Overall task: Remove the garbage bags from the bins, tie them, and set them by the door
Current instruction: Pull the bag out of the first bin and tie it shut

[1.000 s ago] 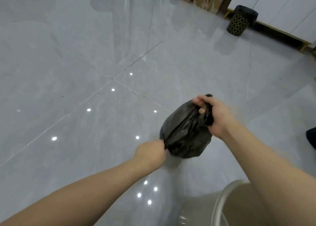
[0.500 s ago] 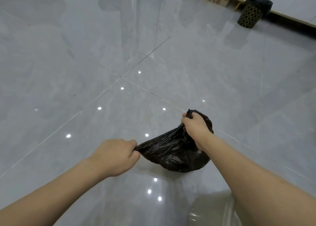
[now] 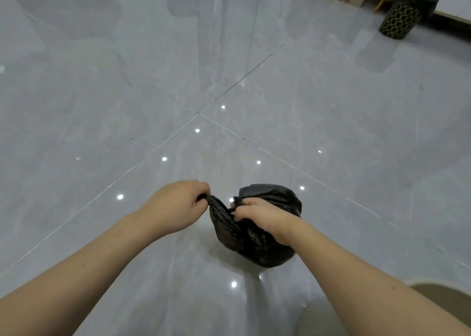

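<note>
I've got the black garbage bag low centre on glossy grey floor tiles, left hand and right hand fingers pinching its twisted ends, honeycomb bin upper right.

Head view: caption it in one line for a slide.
Both hands, left hand and right hand, grip a black garbage bag over the grey tiled floor.
</note>
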A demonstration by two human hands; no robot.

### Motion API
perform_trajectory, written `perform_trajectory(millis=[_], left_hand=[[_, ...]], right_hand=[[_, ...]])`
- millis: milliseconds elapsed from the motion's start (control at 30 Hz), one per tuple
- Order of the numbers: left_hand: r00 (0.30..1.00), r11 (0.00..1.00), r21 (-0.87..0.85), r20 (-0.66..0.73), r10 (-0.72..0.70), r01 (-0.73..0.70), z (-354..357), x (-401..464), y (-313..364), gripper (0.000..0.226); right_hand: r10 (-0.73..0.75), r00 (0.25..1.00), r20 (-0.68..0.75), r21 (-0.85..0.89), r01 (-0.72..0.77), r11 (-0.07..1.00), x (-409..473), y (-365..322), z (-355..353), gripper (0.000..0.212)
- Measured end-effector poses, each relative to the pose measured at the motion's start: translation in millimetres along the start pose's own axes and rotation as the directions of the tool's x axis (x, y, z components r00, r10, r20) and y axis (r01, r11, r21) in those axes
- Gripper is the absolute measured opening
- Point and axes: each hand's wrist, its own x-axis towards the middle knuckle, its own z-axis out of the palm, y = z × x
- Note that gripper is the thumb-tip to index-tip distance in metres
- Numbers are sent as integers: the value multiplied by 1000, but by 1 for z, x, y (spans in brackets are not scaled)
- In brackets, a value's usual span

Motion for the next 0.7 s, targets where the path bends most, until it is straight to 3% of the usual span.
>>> perform_trajectory(millis=[200, 333, 433, 533, 567, 633, 700], left_hand=[[994, 989, -138, 104, -46, 60, -2, 18, -3, 12], [985, 917, -377, 155, -72, 126, 0, 32, 7, 11], [979, 802, -570, 189, -81, 177, 5, 38, 17, 11], [969, 633, -740, 238, -72, 228, 13, 40, 31, 23], [971, 598, -771, 235, -54, 219, 17, 41, 35, 25], [979, 554, -812, 204, -26, 184, 24, 42, 45, 22], [984, 520, -839, 180, -17, 163, 26, 44, 55, 18]], right_hand=[[145, 980, 137, -114, -130, 985, -11, -7, 0, 53], [165, 962, 220, -121, -140, 983, -26, -22, -23, 61], [167, 974, 156, -148, -144, 978, -40, -35, -37, 55], [172, 984, 50, -417, -135, 899, -57, -47, -43, 22], [150, 989, 4, -484, -130, 865, -62, -50, -45, 21], [112, 992, -54, -523, -123, 843, -69, -53, -49, 32], [131, 990, -51, -430, -140, 892, -77, -56, -54, 55]])
